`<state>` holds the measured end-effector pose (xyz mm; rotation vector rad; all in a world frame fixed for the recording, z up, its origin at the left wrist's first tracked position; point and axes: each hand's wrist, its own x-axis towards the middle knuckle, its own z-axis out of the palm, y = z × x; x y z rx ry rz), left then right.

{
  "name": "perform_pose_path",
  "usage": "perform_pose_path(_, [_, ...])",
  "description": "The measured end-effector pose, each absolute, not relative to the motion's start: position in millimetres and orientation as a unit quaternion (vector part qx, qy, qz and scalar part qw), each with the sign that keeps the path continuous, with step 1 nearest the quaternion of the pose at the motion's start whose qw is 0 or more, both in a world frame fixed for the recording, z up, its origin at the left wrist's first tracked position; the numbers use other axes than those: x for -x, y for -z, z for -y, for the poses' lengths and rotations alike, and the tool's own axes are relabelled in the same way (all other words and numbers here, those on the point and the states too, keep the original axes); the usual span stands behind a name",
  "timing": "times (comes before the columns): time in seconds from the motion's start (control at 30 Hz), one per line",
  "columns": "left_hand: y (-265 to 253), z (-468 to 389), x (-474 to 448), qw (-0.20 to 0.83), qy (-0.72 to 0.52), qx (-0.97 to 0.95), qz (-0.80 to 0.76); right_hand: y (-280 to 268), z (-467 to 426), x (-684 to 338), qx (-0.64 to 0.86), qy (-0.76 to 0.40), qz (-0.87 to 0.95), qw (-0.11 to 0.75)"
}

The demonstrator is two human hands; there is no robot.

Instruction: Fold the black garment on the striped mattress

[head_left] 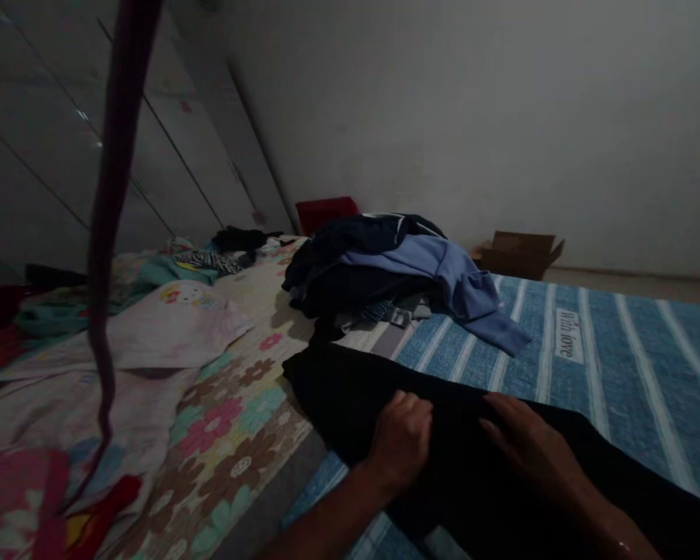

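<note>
Legible writing: "With love", on a white label (570,336) of the blue striped bedding (627,373), at 1 o'clock from the right hand (528,439). Left hand (405,432): curled into a fist upon the black garment (350,389); any cloth pinched inside cannot be determined. Right hand: fingers extended, resting on the garment, which lies beneath both, stretching from 10 to 4 o'clock.

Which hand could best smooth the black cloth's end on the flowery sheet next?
Left hand, probably: it's curled on the black cloth, nearer that end. The right hand is farther from it.
</note>
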<state>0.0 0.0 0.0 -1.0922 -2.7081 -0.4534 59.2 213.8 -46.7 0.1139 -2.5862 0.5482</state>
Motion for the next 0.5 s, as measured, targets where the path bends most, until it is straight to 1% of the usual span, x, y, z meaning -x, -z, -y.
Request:
perform_pose_path(0.03, [-1.1, 15.7, 9.8, 0.12, 0.155, 0.346, 0.918, 58.7, -212.5, -58.6, -0.047, -0.192, 0.943, 0.267])
perform_pose_path(0.1, [-0.7, 43.9, 27.1, 0.176, 0.165, 0.307, 0.92, 77.4, -212.6, -60.1, -0.059, -0.175, 0.943, 0.278])
perform_pose_path(0.23, [5.9, 80.4, 48.4, 0.251, 0.18, 0.263, 0.914, 86.9, -215.3, -63.2, -0.073, -0.169, 0.943, 0.275])
perform_pose_path(0.33, [10.9, 90.8, 53.0, 0.269, 0.185, 0.236, 0.915, 83.8, -215.5, -62.7, -0.071, -0.166, 0.945, 0.272])
perform_pose_path(0.5, [15.9, 94.5, 51.1, 0.253, 0.172, 0.239, 0.921, 83.2, -215.1, -63.2, -0.066, -0.169, 0.949, 0.259])
